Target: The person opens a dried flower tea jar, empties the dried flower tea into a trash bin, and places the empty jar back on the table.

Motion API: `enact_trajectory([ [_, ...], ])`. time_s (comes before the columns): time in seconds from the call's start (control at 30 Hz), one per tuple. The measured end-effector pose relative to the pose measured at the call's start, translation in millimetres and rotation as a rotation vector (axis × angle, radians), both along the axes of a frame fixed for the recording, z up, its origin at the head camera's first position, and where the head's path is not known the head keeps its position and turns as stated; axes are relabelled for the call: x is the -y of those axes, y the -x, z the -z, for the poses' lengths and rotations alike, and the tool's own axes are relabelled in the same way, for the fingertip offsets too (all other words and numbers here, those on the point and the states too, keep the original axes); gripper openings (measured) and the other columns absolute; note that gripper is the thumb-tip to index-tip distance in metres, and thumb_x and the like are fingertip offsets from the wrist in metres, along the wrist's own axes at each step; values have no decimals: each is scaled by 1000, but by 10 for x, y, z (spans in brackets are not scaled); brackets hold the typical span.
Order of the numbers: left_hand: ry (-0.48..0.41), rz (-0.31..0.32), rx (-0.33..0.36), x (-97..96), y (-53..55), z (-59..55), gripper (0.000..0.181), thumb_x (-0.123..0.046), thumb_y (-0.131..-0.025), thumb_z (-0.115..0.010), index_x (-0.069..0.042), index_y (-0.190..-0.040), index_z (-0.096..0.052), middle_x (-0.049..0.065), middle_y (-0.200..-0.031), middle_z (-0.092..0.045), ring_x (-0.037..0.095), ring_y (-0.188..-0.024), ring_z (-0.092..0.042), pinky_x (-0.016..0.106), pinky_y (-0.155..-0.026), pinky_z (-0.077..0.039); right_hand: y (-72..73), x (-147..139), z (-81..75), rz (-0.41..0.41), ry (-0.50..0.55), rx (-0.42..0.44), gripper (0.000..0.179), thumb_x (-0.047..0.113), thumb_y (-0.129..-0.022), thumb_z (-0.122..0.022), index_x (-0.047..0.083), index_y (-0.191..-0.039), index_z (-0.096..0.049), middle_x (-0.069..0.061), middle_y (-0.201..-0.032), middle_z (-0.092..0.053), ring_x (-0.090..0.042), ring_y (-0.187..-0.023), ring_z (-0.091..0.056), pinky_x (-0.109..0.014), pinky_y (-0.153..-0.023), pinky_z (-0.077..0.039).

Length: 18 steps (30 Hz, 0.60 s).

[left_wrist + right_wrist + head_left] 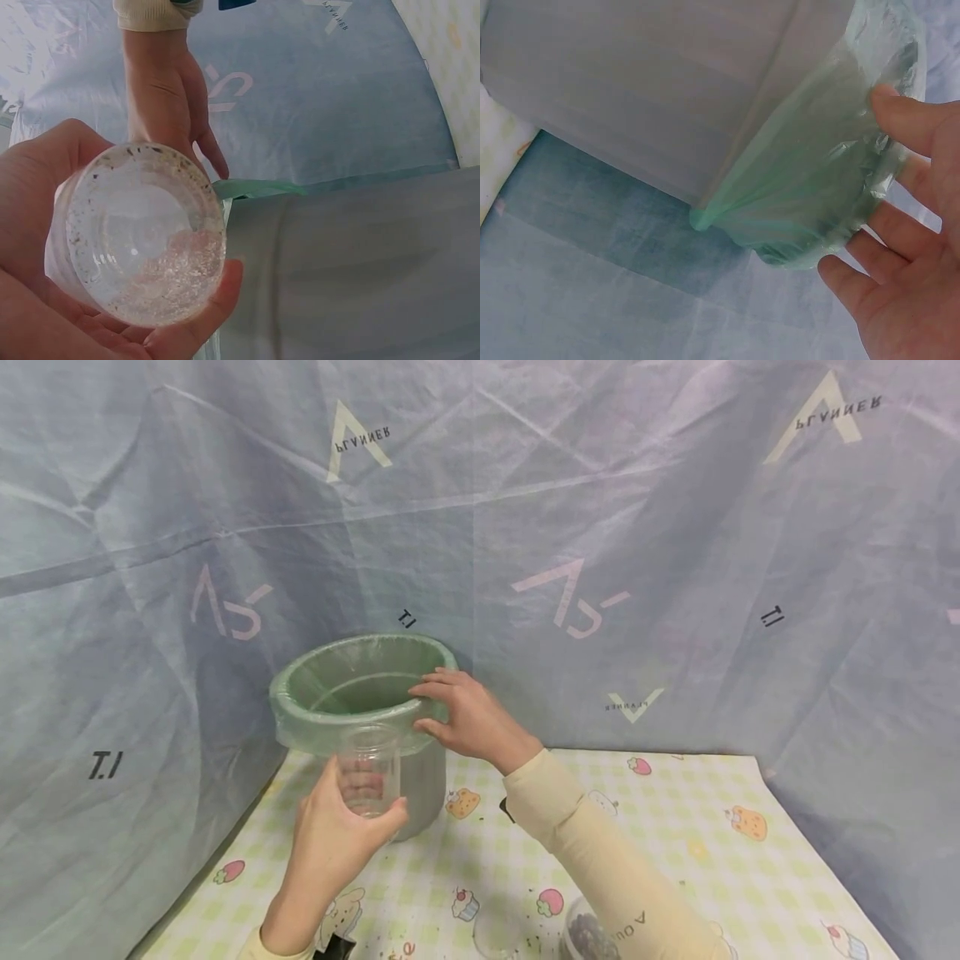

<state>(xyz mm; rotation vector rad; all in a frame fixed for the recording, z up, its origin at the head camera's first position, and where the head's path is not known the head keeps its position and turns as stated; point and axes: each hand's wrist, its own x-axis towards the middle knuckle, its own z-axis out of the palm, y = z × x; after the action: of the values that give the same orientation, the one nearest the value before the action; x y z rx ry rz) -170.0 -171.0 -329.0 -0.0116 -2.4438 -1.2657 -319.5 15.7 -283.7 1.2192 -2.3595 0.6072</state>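
My left hand (337, 827) grips a clear jar (369, 768) upright in front of a grey bin (431, 785). In the left wrist view, the jar's round base (146, 236) faces the camera, with dark specks around its edge. A thin green bag (300, 739) lines the bin and folds down over its rim. At the rim's right side is my right hand (476, 718), its fingers spread and only slightly bent. The right wrist view shows its thumb (904, 120) against the bag's folded edge, with the other fingers extended below.
Near the table's front edge stands a container of dark pieces (588, 935), partly behind my right sleeve (622, 868). A clear round item (498, 935) is left of it. Small dark crumbs dot the patterned tablecloth (675, 893). Blue-grey fabric (675, 568) hangs around the back and sides.
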Motion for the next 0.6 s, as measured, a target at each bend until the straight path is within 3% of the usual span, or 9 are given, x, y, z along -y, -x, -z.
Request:
enact_trajectory([
  [0.6, 8, 49, 8, -20, -7, 226, 61, -29, -85, -85, -7, -130, -51, 10, -119, -71, 29, -104, -71, 46, -88, -60, -101, -89, 12, 20, 19, -14, 49, 32, -95, -76, 17, -140, -65, -10, -150, -56, -28, -143, -49, -44, -114, -43],
])
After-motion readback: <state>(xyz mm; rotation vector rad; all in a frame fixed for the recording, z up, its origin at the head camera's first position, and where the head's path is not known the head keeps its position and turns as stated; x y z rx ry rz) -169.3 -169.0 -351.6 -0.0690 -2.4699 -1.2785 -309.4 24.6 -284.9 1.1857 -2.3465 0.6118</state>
